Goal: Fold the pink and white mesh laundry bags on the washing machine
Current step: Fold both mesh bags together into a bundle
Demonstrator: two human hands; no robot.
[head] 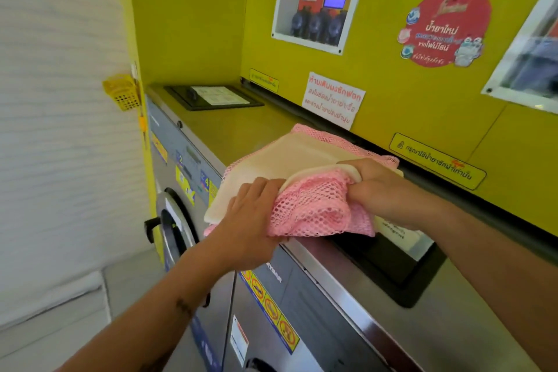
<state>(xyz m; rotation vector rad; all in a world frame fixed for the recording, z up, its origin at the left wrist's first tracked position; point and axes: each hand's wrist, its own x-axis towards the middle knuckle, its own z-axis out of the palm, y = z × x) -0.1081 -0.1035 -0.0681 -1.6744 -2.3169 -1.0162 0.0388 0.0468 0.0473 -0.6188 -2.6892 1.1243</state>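
A pink mesh laundry bag [314,208] and a cream-white bag [290,154] lie bunched together on top of the washing machine [229,130], near its front edge. My left hand [250,220] grips the pink mesh and the white fabric at the front left corner. My right hand [383,190] holds the right side of the bundle, its fingers closed over a white edge and pink mesh. More pink mesh [332,136] shows behind the white bag, close to the wall.
A yellow wall [392,93] with stickers and framed pictures rises right behind the machine top. A black detergent hatch [211,98] sits at the far left of the top, another open black recess [392,266] lies just below my right hand. A yellow basket [122,92] hangs at left.
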